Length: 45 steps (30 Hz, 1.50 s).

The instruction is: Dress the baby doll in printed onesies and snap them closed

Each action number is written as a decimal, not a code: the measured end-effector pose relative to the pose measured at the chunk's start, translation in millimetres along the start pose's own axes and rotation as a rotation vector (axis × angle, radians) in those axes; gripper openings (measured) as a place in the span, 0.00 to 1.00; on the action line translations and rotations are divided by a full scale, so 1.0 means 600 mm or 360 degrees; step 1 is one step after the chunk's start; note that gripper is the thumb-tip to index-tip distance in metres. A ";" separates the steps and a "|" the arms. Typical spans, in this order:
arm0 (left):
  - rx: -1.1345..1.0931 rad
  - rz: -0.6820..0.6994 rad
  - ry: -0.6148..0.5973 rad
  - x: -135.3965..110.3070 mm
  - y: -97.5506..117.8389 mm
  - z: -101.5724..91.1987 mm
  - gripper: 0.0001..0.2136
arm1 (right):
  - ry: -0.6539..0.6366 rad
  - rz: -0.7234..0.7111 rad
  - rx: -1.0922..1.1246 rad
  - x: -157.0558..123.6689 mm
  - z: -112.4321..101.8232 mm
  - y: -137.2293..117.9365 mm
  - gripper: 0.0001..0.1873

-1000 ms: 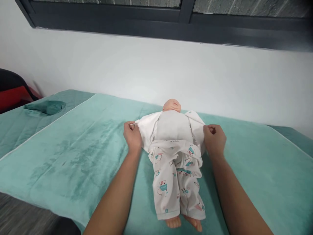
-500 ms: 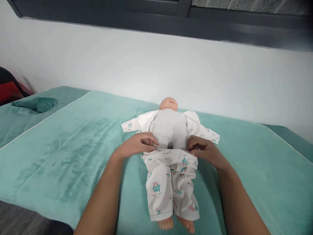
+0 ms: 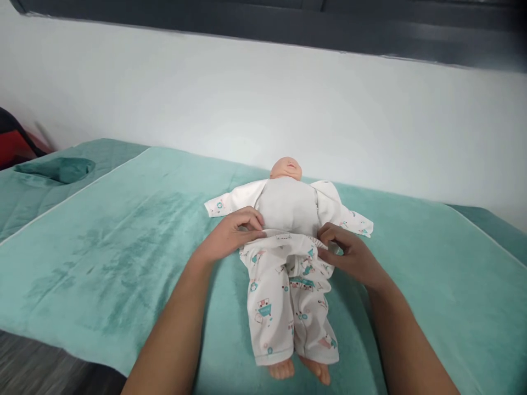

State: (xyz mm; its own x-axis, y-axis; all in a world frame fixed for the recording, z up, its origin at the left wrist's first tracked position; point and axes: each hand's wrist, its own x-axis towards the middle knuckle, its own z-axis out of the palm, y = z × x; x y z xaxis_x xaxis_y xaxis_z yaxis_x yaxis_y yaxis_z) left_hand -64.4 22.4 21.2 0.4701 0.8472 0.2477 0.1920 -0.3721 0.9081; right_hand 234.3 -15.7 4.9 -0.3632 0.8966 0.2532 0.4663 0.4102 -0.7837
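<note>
A baby doll [image 3: 286,169] lies on its back, head towards the wall and bare feet towards me. Its grey cloth torso [image 3: 289,206] shows between the two sides of an open white printed shirt [image 3: 247,196]. White printed baby pants [image 3: 269,307] cover its legs, with the waistband across the lower torso. My left hand [image 3: 233,233] pinches the waistband at the left hip, thumb and fingers closed on the cloth. At the opposite hip my right hand [image 3: 346,252] grips the waistband, its fingertips partly hidden in the folds.
The doll rests on a bed with a green velvety cover [image 3: 123,247]. A face hole [image 3: 55,170] opens at the bed's left end. Behind stands a white wall [image 3: 263,99] below a dark window frame [image 3: 247,19]. Something red and black [image 3: 14,142] is at the far left.
Both hands have drawn the pants' waistband up over the lower torso, covering the dark spot that showed there. The view has tilted down slightly.
</note>
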 end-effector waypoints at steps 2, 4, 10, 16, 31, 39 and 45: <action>0.0026 0.0040 0.0093 0.004 -0.007 0.005 0.07 | 0.0132 0.0023 0.0050 0.001 0.009 0.009 0.12; 0.0039 0.0056 0.0163 0.009 -0.015 0.010 0.07 | 0.0296 0.0056 0.0066 0.005 0.017 0.016 0.12; -0.0179 -0.0115 0.0242 0.022 -0.031 0.025 0.06 | 0.0790 0.0059 -0.0170 0.031 0.035 0.024 0.12; -0.0026 -0.0237 0.0640 0.049 -0.040 0.044 0.07 | 0.0804 0.0101 -0.0200 0.049 0.035 0.030 0.12; 0.0185 -0.0424 0.0456 0.135 -0.060 0.011 0.09 | 0.0722 0.0569 0.0072 0.152 0.011 0.085 0.20; -0.0114 -0.0587 0.0131 0.088 -0.045 -0.008 0.08 | 0.0397 0.0700 0.0173 0.109 -0.011 0.084 0.12; -0.0298 -0.0739 0.0065 0.065 -0.047 -0.003 0.09 | 0.0269 0.0776 0.0239 0.082 -0.016 0.087 0.10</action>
State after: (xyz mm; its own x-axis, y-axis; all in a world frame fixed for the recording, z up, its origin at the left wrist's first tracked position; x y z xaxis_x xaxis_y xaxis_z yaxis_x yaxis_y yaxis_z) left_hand -52.9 66.5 5.5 0.3369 0.9227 -0.1874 0.2131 0.1192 0.9697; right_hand 248.4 51.3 -17.9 0.0074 0.9966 -0.0823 0.4236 -0.0776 -0.9025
